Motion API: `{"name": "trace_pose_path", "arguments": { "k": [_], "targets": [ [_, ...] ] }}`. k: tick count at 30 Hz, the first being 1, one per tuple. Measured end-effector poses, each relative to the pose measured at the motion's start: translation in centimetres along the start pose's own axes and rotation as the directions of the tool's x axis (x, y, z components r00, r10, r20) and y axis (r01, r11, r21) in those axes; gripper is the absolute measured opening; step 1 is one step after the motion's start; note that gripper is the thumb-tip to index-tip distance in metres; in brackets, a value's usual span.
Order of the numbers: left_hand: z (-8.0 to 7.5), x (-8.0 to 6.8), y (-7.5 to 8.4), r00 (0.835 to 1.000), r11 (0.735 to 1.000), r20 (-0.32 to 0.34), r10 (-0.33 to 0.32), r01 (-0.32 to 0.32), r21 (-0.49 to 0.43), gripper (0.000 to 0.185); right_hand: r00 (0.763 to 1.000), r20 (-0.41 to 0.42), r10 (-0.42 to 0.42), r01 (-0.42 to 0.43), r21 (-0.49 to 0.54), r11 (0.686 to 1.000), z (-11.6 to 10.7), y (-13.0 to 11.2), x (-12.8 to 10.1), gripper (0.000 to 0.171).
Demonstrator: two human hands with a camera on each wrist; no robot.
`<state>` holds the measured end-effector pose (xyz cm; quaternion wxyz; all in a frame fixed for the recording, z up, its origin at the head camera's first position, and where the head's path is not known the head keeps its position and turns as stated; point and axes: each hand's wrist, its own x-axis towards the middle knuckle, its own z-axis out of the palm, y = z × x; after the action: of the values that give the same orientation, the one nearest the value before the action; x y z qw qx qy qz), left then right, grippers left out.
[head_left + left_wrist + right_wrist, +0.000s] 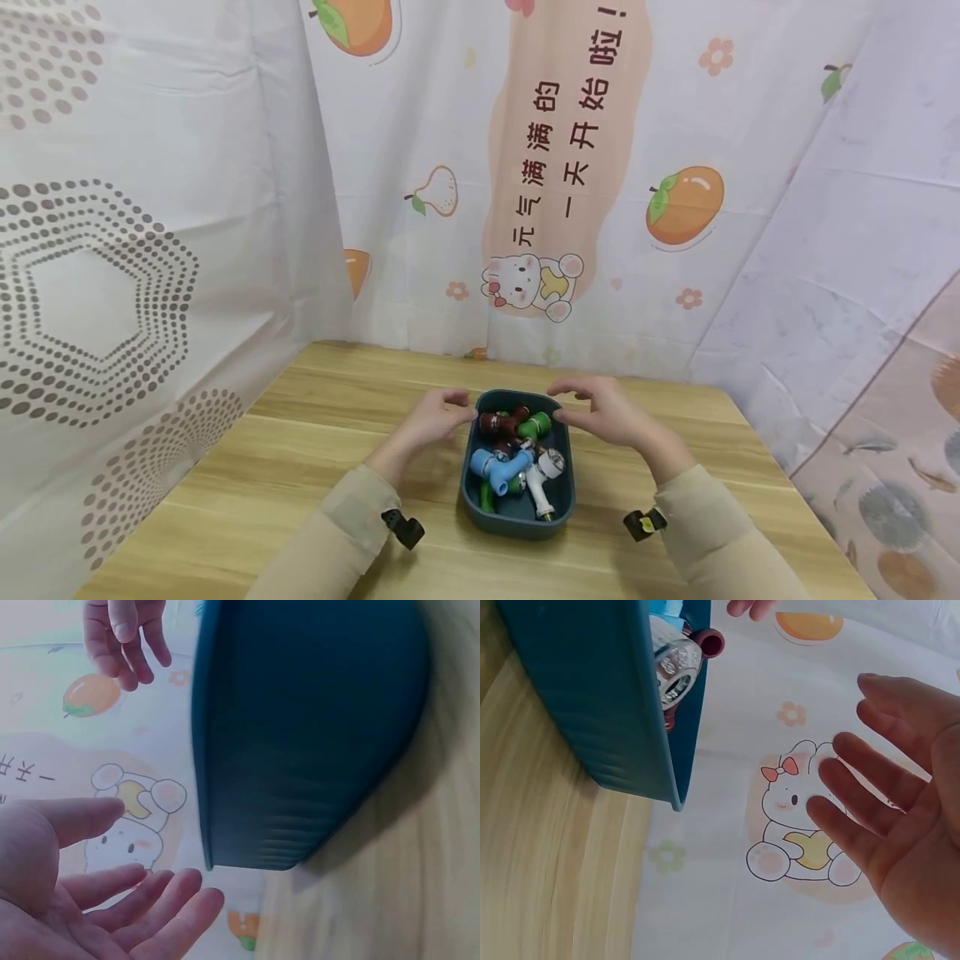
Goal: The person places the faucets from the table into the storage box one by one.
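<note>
A dark teal plastic bin stands on the table, holding several plastic taps heaped together. A light blue tap lies on top at the near left, beside a white tap with a silvery knob end. Behind them are a green tap and a dark red tap. My left hand is at the bin's left far side, fingers spread and holding nothing. At the right far side, my right hand hovers by the rim with its fingers loosely bent and nothing in them.
The bin sits in the middle of a wood-grain table. A printed curtain hangs along the table's back edge, with more cloth at the left and right sides. Each sleeve carries a black strap at the wrist.
</note>
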<state>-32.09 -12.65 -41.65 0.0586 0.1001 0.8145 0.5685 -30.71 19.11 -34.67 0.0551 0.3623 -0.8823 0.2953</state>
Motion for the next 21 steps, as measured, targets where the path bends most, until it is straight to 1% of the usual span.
{"name": "trace_pose_path", "arguments": {
  "k": [3, 5, 7, 10, 13, 16, 17, 18, 21],
  "targets": [
    [-0.3, 0.0, 0.7, 0.997, 0.995, -0.029, 0.066, -0.063, 0.076, 0.050, 0.999, -0.047, 0.011, -0.013, -0.038, 0.999, -0.2, 0.2, -0.3, 0.035],
    [-0.5, 0.1, 1.0, 0.993, 0.987, -0.052, 0.106, -0.099, 0.127, 0.051, 0.997, -0.080, -0.001, -0.005, -0.066, 0.998, -0.4, 0.3, -0.3, 0.039],
    [-0.6, 0.2, 1.4, 0.986, 0.978, -0.075, 0.148, -0.134, 0.160, 0.052, 0.993, -0.116, -0.013, 0.002, -0.090, 0.996, -0.5, 0.5, -0.4, 0.043],
    [-0.9, 0.4, 1.8, 0.969, 0.956, -0.095, 0.229, -0.205, 0.210, 0.055, 0.985, -0.171, -0.027, 0.008, -0.108, 0.994, -0.5, 0.8, -0.5, 0.048],
    [-1.1, 0.5, 1.9, 0.940, 0.909, -0.104, 0.326, -0.281, 0.310, 0.056, 0.979, -0.203, -0.017, -0.008, -0.119, 0.993, -0.4, 1.3, -0.8, 0.054],
    [-1.1, 0.6, 1.4, 0.910, 0.850, -0.109, 0.399, -0.323, 0.417, 0.058, 0.979, -0.202, 0.009, -0.041, -0.151, 0.988, -0.1, 2.0, -1.2, 0.062],
    [-1.2, 0.6, 1.2, 0.903, 0.830, -0.109, 0.416, -0.328, 0.450, 0.059, 0.980, -0.196, 0.021, -0.053, -0.163, 0.985, 0.0, 2.2, -1.4, 0.065],
    [-1.2, 0.5, 1.0, 0.897, 0.817, -0.111, 0.428, -0.331, 0.472, 0.060, 0.982, -0.188, 0.031, -0.064, -0.172, 0.983, 0.1, 2.4, -1.5, 0.067],
    [-1.3, 0.5, 0.3, 0.883, 0.785, -0.112, 0.456, -0.340, 0.517, 0.061, 0.984, -0.169, 0.062, -0.095, -0.198, 0.976, 0.3, 3.1, -2.1, 0.073]
  ]
}}
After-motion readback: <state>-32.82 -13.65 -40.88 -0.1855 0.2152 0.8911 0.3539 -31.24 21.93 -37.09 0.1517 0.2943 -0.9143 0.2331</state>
